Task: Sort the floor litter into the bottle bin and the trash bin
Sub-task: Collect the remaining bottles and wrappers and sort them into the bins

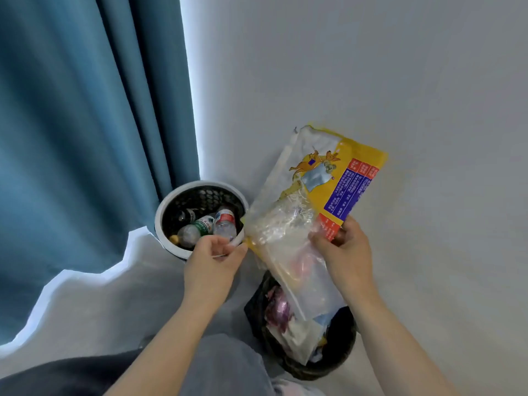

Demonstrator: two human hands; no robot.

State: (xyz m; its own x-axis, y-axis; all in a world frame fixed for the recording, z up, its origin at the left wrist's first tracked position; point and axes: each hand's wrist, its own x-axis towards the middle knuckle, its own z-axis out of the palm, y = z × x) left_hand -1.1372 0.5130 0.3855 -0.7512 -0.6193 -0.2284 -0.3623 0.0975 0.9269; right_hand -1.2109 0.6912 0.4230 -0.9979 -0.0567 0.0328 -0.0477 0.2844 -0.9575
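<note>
Both hands hold the plastic wrapper point(311, 195) because it is wide and floppy. The left hand point(213, 264) pinches one corner, and the right hand point(347, 252) curls its fingers point(323, 241) round the opposite edge. The wrapper's lower end dips into the trash bin point(344, 361) just below the fingers, probably so it slides in. The bottle bin point(161, 212), just beyond the left fingers, holds bottles point(225, 221).

The flat yellow and clear plastic packaging bag point(314, 195) carries a blue text panel, red-orange tabs and orange cartoon animals. To its left, the round black mesh bin with a white rim point(171, 201) holds a clear green-labelled bottle point(200, 227) and a clear red-and-white-labelled bottle point(225, 221). The near black trash bin point(340, 364) shows pink-purple scraps. The pleated curtain point(85, 138) is teal.
</note>
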